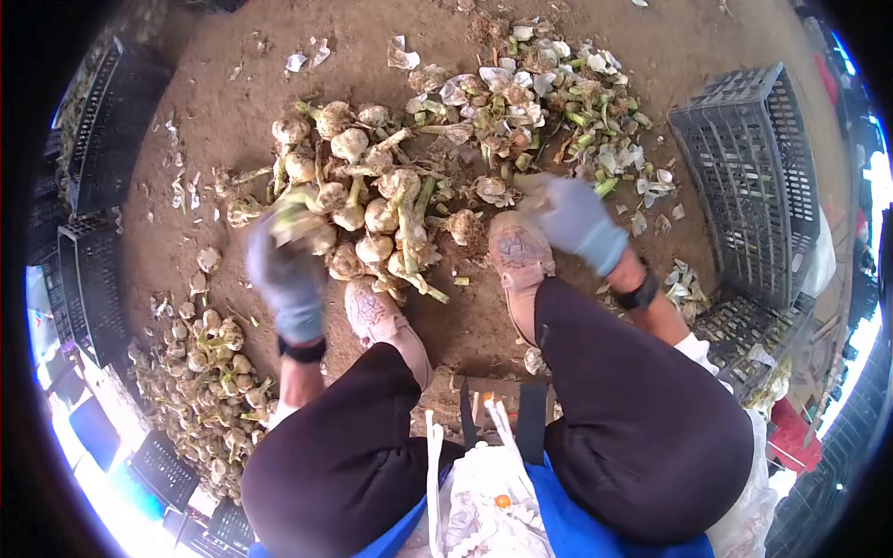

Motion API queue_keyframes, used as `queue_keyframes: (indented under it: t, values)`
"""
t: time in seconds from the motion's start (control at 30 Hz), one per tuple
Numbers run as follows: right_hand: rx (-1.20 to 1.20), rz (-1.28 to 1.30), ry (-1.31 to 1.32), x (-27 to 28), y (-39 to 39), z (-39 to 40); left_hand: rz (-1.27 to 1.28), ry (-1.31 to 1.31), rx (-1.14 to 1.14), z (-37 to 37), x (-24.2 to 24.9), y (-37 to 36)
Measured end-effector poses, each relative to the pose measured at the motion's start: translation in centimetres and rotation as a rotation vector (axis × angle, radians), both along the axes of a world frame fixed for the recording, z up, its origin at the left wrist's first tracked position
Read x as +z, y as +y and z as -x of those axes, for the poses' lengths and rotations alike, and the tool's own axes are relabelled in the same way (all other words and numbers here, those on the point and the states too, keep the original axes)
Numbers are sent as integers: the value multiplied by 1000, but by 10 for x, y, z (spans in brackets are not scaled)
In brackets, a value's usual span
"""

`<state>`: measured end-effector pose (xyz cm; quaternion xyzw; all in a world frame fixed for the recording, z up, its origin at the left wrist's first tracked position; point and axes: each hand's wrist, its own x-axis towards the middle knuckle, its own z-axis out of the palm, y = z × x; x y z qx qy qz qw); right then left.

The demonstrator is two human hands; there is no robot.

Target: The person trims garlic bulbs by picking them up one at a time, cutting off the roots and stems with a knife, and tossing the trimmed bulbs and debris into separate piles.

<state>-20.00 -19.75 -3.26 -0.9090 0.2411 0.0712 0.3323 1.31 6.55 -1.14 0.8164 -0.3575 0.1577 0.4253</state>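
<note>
My left hand [282, 260], in a grey-blue glove, is closed at the left edge of a pile of garlic bulbs [379, 218] with stalks. Motion blurs it, but a pale garlic bulb [296, 221] shows at its fingers. My right hand [575, 221], gloved the same way, is curled beside my right shoe [519, 249], near the heap of cut stalks and peelings [558, 112]. Something brownish shows at its blurred fingertips, too smeared to name.
Smaller garlic bulbs [209, 372] lie heaped at the lower left. A black plastic crate [744, 158] stands on its side at the right, and more dark crates [112, 130] line the left. Loose skins are scattered on the dirt floor [214, 56].
</note>
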Motion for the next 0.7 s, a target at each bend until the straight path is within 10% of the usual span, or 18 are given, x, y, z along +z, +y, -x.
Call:
queue_keyframes:
  t: [0.07,0.17,0.27,0.33,0.37,0.4,0.47,0.53,0.7]
  values:
    - [56,-131,-247,-4,26,-6,-419,31,433,-35,-11,117]
    - [518,151,166,-34,60,-30,-1315,-51,992,-34,39,241]
    - [389,135,-47,-53,54,-27,-1159,198,1196,-9,78,234]
    - [214,-358,-201,-26,39,-26,-538,100,440,3,66,178]
    - [96,-552,-244,-7,38,-30,133,828,290,19,49,130]
    - [-18,-645,-146,18,33,-33,-221,917,143,24,73,69]
    - [-131,-707,-43,38,31,-44,-57,301,-363,45,28,-6]
    - [-430,-1097,-494,42,46,-54,-133,485,-479,54,20,-65]
    - [-248,-400,-154,57,29,-60,172,923,-548,54,-21,-91]
